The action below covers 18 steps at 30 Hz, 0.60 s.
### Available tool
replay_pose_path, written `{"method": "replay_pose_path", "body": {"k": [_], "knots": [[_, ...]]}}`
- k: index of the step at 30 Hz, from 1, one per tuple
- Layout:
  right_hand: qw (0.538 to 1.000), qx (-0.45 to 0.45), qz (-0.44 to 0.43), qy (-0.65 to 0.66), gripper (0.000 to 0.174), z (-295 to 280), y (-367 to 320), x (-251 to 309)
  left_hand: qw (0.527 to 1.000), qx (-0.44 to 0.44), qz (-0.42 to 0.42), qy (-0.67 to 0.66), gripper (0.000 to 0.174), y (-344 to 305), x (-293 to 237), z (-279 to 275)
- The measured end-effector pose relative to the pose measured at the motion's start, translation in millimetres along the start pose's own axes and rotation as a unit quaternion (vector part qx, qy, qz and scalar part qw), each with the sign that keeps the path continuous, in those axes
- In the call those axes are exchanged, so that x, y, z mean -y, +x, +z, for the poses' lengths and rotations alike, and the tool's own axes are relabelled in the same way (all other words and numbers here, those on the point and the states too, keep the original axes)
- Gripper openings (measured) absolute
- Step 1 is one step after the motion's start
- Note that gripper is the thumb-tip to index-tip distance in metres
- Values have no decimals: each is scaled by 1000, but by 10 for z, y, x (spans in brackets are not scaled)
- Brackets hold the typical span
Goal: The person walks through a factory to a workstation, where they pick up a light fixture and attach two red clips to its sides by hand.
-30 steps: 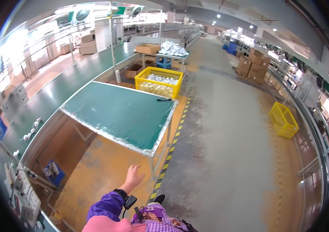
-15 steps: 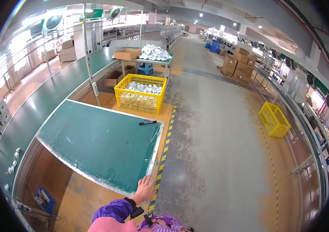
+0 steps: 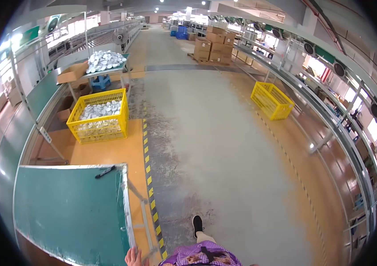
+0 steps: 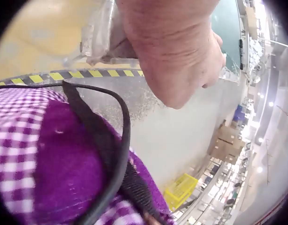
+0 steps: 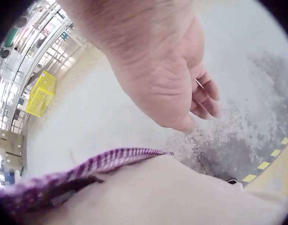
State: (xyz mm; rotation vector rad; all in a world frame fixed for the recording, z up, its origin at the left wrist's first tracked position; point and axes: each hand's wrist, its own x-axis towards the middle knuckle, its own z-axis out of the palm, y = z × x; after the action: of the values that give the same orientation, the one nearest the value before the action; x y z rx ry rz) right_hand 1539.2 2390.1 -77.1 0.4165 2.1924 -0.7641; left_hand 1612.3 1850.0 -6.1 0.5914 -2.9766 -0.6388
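At the bottom of the head view my left hand [image 3: 135, 257] is beside the right edge of a green-topped table [image 3: 71, 206], fingers loosely extended; whether they touch the edge I cannot tell. The left wrist view has the same hand [image 4: 181, 61] mostly from the wrist side, its fingers partly hidden, near the green tabletop [image 4: 227, 28]. A black marker [image 3: 104, 172] lies at the table's far right corner. In the right wrist view my right hand [image 5: 167, 79] hangs above the grey floor, fingers loosely curled and holding nothing.
Behind the table a yellow crate [image 3: 122, 119] of small silvery-white pieces stands on the floor. Farther back, a pile of similar pieces [image 3: 104, 60] covers a table beside a carton [image 3: 73, 72]. Another yellow crate [image 3: 272, 101] and stacked boxes [image 3: 202, 48] stand across the grey aisle [image 3: 206, 133].
The view has swung right and moved forward; the table and near crate now sit farther left. My left hand has dropped to the bottom of the view, and a shoe shows on the floor.
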Motion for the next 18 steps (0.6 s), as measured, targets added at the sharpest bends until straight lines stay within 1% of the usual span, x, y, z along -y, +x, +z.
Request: {"method": "replay_pose_path", "body": {"k": [1,2,3,4,5,6,7,9,10,11,12,13,14,15,17,18], "knots": [[969,83,-167,-161,22,-162,401,-76,1000,9,-8,12,55,-20,14,18],[877,164,-324,-315,24,-275,1134,-677,998,33,-28,41,56,-32,15,37],[872,168,-329,-322,24,-539,1553,-655,997,40,-46,57,57,-67,45,114],[846,141,-323,-400,25,-846,2000,-453,993,40,-46,99,56,-77,14,125],[813,120,-317,-474,25,-1044,2331,-285,993,20,-42,113,58,-32,-17,144],[917,58,-186,-347,22,-1273,2436,105,990,10,-46,130,60,-90,-85,97],[976,-11,-48,-214,23,-1612,2606,704,988,10,-81,134,60,-84,-213,45],[984,-70,-109,-122,19,-2043,3128,1547,971,102,-175,130,66,176,-417,-84],[989,-63,-128,-27,19,-2180,3184,2139,971,92,-202,87,69,336,-459,-59],[986,-54,-141,69,22,-2270,3183,2700,969,80,-228,44,71,508,-499,-61],[986,-37,-152,51,22,-2334,3369,3054,981,17,-192,35,59,822,-682,-222],[980,-41,-190,37,21,-2374,3593,3370,987,-45,-152,28,49,1217,-878,-392],[973,-46,-227,24,19,-2398,3788,3650,986,-67,-153,-29,47,1510,-957,-416],[972,-34,-233,9,19,-2375,3953,3942,981,-91,-152,-85,45,1793,-1001,-408],[963,-3,-269,-23,21,-2144,4144,4439,972,-85,-144,-162,40,2332,-1089,-468],[961,7,-273,-33,21,-2036,4141,4703,970,-89,-158,-162,40,2553,-1063,-433]]}}
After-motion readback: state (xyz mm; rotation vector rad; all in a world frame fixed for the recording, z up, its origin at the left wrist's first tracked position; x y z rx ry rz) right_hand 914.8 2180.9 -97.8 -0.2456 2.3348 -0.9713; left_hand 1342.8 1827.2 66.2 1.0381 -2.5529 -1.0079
